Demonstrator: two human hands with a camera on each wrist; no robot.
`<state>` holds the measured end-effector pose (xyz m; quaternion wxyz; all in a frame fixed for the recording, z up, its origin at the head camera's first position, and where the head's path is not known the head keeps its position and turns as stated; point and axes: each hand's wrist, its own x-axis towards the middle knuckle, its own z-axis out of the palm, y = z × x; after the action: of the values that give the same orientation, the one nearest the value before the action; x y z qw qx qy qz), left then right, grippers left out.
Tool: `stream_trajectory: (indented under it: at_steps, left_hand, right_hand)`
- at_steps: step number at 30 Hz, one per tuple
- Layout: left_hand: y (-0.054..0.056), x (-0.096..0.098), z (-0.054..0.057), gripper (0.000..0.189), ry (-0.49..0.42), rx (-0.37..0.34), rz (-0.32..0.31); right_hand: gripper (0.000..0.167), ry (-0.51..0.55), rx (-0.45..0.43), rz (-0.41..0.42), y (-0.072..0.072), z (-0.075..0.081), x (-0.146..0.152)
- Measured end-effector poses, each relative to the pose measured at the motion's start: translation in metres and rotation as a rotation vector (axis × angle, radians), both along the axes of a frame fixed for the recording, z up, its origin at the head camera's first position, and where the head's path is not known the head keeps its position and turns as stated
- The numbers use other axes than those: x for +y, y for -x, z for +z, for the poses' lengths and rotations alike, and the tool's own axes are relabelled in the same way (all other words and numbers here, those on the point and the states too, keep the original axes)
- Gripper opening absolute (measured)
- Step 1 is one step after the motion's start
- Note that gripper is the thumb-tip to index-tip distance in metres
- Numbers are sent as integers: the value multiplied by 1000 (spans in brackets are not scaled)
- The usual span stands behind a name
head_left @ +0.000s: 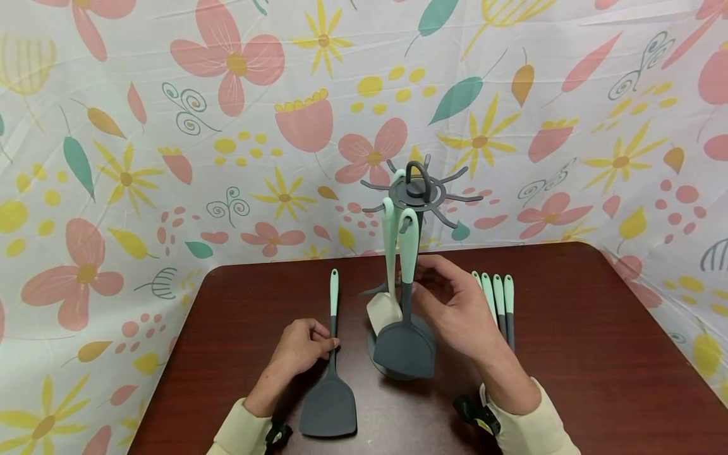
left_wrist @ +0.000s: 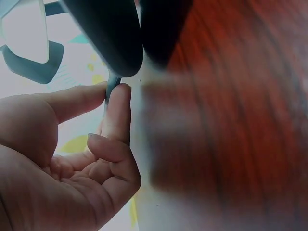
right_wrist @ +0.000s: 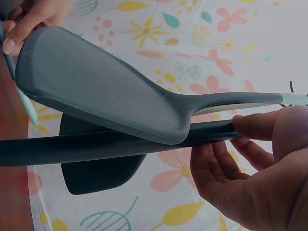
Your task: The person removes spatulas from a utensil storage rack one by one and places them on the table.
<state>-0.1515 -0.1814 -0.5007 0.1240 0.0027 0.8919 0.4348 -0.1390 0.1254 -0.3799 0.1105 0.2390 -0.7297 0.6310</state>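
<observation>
In the head view my left hand [head_left: 301, 347] pinches the dark shaft of a spatula [head_left: 328, 407] with a wide grey blade and mint handle, lying left of the stand. The left wrist view has thumb and fingertip on that shaft [left_wrist: 113, 83]. My right hand [head_left: 455, 306] reaches behind the hanging utensils of a dark utensil stand [head_left: 418, 191] with hooked arms. Its thumb and fingers hold the stand's pole [right_wrist: 72, 150] in the right wrist view. From the hooks hang a grey spatula [head_left: 405, 351] and a cream-headed utensil [head_left: 383, 312], both mint-handled.
Several more utensils with mint handles [head_left: 509, 297] lie side by side to the right, partly hidden by my right forearm. A brown wooden table [head_left: 597, 354] carries everything. A floral cloth [head_left: 239, 145] hangs along the table's back edge.
</observation>
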Motion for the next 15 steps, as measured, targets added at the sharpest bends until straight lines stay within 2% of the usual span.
stream_trajectory:
  at_steps: [7,15]
  left_hand:
    - [0,-1,-3,22,-10,-7,0]
    - [0,-1,-1,23,4,-16,-10]
  right_hand:
    - [35,8,-10,-6,1,0,0]
    - [34,-4,-1,-11,1,0,0]
